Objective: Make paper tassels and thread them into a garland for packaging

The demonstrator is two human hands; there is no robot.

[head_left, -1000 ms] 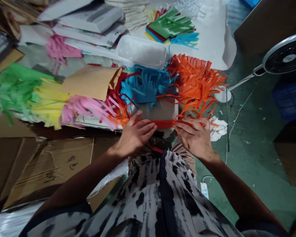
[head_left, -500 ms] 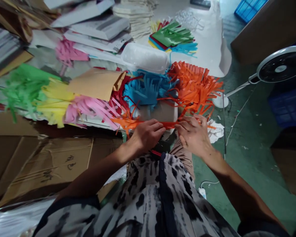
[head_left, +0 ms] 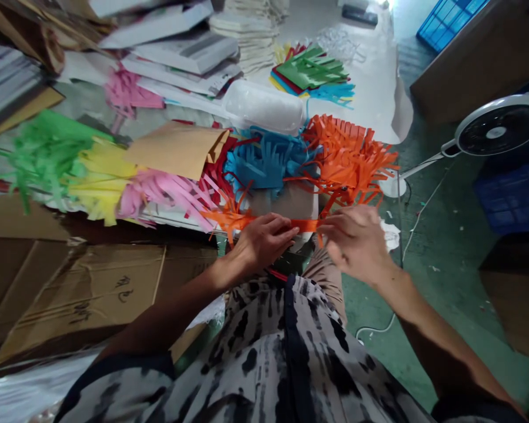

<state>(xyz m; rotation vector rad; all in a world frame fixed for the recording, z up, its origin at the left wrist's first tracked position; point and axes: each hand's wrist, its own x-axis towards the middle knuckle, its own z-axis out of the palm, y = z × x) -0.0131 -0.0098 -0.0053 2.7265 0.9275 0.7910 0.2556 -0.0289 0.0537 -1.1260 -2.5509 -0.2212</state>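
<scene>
My left hand [head_left: 264, 242] pinches one end of an orange fringed paper strip [head_left: 306, 224] just above my lap. My right hand [head_left: 357, 242], slightly blurred, is closed on the strip's other end. The strip runs level between both hands, its loose orange fringe [head_left: 227, 220] spilling out to the left of my left hand. Right behind the hands lies a pile of orange fringed paper [head_left: 350, 155] and a pile of blue fringed paper [head_left: 267, 161].
Pink [head_left: 167, 191], yellow [head_left: 99, 182] and green [head_left: 39, 150] fringed paper lie in a row at left beside a brown envelope [head_left: 176, 150]. Flattened cardboard [head_left: 83, 288] lies at lower left. A white plastic box [head_left: 264, 106], stacked coloured sheets [head_left: 311, 73] and a floor fan [head_left: 496, 126] are further off.
Both hands have curled from flat pressing into a pinch on the orange strip and have drawn a little closer together. The camera has tilted slightly.
</scene>
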